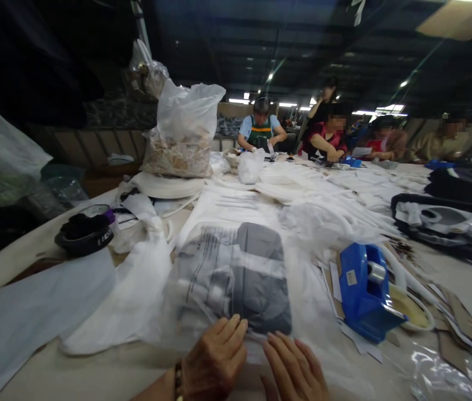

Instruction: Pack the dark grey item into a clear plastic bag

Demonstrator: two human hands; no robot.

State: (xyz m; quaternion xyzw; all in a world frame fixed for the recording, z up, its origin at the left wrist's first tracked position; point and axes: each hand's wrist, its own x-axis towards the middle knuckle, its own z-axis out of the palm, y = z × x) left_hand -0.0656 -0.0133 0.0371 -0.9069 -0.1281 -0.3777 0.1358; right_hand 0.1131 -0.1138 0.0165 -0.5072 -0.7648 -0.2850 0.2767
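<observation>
A clear plastic bag (209, 253) with printed text lies flat in front of me, with a folded dark grey fabric item (263, 278) inside. My left hand (218, 356), with a beaded bracelet at the wrist, has its fingers bunched together on the bag's near edge; its thumb is hidden. Just to the right, my right hand (295, 367) rests with its fingers stretched out and slightly apart by the same edge. Beneath the bag are white sheets (236, 209) of thin wrapping material.
A blue tape dispenser (365, 292) stands at right beside a cream tape roll (411, 306) and cardboard pieces (461, 323). Black straps (83, 231) lie at left. Behind stands a filled clear sack (186, 133). Several people work across the table; one wears a green apron (261, 133).
</observation>
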